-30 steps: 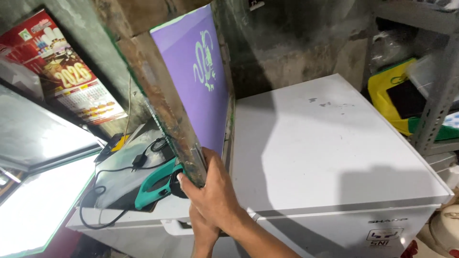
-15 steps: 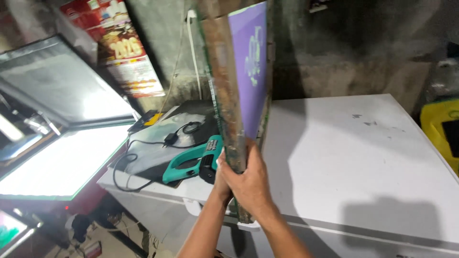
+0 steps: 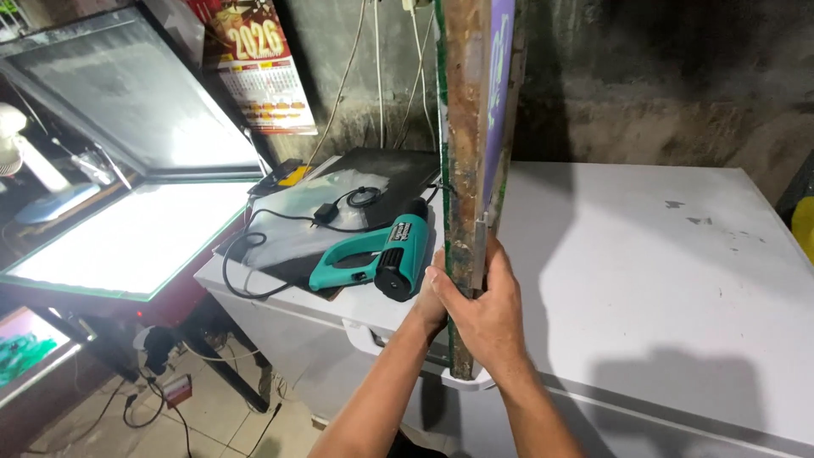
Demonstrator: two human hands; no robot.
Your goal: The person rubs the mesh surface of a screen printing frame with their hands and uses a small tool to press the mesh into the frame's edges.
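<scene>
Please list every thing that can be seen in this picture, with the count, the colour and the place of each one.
wooden frame: one, worn brown wood with a purple face, upright on edge, centre, over the chest freezer's front edge
chest freezer: one, white, centre and right
heat gun: one, teal and black, lying on the dark sheet left of the frame
black cord: one, black, looped on the sheet
dark sheet: one, black, glossy, on the freezer's left part
light table: one, glowing white with lid raised, left
wall calendar: one, red, on the wall, upper left
tiled floor: pale, lower left
left hand: one, mostly behind the frame's lower left edge
right hand: one, gripping the frame's lower edge
</scene>
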